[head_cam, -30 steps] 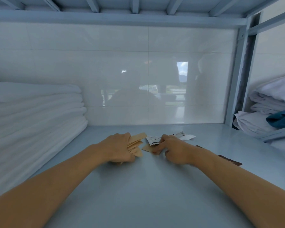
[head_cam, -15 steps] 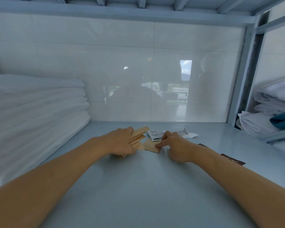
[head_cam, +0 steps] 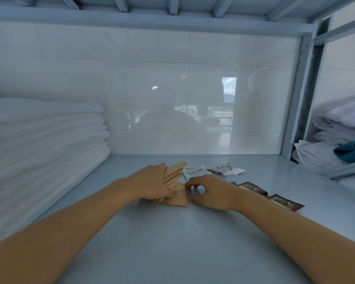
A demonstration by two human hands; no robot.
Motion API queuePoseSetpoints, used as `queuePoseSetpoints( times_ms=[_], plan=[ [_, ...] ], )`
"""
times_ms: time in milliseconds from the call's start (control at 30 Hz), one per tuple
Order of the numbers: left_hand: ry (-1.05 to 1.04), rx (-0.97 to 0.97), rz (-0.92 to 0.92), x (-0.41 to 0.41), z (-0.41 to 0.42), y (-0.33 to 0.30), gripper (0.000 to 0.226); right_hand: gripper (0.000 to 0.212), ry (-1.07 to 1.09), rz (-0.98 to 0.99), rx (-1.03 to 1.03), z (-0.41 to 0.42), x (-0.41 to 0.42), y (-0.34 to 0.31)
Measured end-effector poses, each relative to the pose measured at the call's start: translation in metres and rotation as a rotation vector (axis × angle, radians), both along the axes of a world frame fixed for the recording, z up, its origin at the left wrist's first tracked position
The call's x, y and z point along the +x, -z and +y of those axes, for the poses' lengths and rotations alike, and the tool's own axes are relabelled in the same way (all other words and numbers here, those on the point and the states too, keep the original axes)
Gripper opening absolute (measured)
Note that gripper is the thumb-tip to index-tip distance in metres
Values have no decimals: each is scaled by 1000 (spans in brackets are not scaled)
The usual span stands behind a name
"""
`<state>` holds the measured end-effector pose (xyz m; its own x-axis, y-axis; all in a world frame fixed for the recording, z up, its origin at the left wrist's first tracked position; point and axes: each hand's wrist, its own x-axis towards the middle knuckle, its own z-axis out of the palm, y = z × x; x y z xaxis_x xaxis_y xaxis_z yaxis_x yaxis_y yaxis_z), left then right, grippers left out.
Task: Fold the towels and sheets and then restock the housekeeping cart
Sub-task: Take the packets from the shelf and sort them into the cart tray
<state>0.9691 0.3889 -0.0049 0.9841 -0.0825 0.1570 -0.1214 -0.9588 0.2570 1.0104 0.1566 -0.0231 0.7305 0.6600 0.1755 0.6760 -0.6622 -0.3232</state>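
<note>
Stack of folded white towels [head_cam: 43, 138], neat, on shelf's [head_cam: 172, 242] left.

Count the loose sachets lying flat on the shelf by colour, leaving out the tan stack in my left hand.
White sachets: 2
Dark maroon sachets: 2 clear; a sliver by the right hand may be a third
Tan sachet beside the stack: 1
Total: 5

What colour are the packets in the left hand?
Tan packets, like plain brown paper; head view.
</note>
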Motion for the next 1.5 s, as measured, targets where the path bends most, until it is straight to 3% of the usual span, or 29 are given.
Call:
queuePoseSetpoints(
  times_ms=[167, 267, 400, 533, 667, 767, 967, 1233, 1300, 1400, 1500],
  plan=[
    [16, -3, 55, -6, -7, -3, 65, 34, 30, -59, 89, 12, -4, 4],
    [0, 58, 79, -11, -14, -1, 79, 36, 35, 44, 93, 10, -2, -1],
    [4, 115, 86, -12, -18, -5, 71, 26, 88, 178, 54, -15, 5, -20],
    [47, 172, 123, -12, -20, -7, 53, 28, 216, 22, 10, -42, 17, -34],
    [27, 214, 102, -13, -20, -6, 52, 25, 281, 39, -37, -61, 32, -40],
    [14, 182, 57, -13, -17, -1, 50, 41, 325, 50, -120, -77, 38, -45],
    [101, 199, -161, -11, -19, 10, 48, 102, 450, 216, -387, -90, 39, -49],
    [176, 123, -108, -18, -31, 9, 50, 117, 526, 272, -424, -68, 30, -31],
    [174, 114, -92, -19, -31, 7, 51, 105, 469, 224, -424, -61, 29, -29],
    [188, 128, -88, -20, -31, 7, 51, 66, 323, 159, -220, -60, 31, -32],
    [186, 136, -78, -21, -30, 7, 52, 52, 236, 157, -87, -59, 31, -31]
  ],
)
